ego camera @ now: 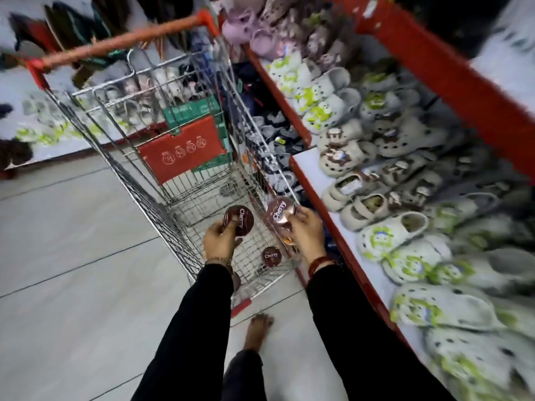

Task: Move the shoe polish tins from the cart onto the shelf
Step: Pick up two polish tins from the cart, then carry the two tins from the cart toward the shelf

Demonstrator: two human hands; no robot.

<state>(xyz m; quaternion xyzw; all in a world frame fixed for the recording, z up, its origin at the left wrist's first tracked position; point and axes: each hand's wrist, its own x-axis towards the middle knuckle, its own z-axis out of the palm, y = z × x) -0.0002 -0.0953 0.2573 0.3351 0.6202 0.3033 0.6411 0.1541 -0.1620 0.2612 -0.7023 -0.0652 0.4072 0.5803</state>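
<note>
I am looking down into the cart [162,134], a wire trolley standing on the grey floor [72,241] beside the shelf [315,186]. My left hand [220,240] is gripping a brown tin [238,220] over the near end of the basket, fingers curling across its lower edge, lid facing up with white lettering showing. My right hand [304,231] is clasping a second tin [280,213] right at the cart's right-hand rim, close to the shelf's red edge; this one is blurring and catching glare, so it is looking pinkish. I think there is something more under that hand, perhaps another tin, but I cannot tell. A third tin [271,256] is lying flat on the basket's wire bottom, between my two wrists and apart from both hands. Farther in, a red panel [182,151] is leaning inside the cart with green boxes [191,111] behind it. On the shelf, rows of pale clogs [405,233] with green and brown charms are filling the white board. Both arms are wearing black sleeves [202,314], each wrist is carrying a bracelet, and one bare foot [257,331] is showing on the floor below the cart.
</note>
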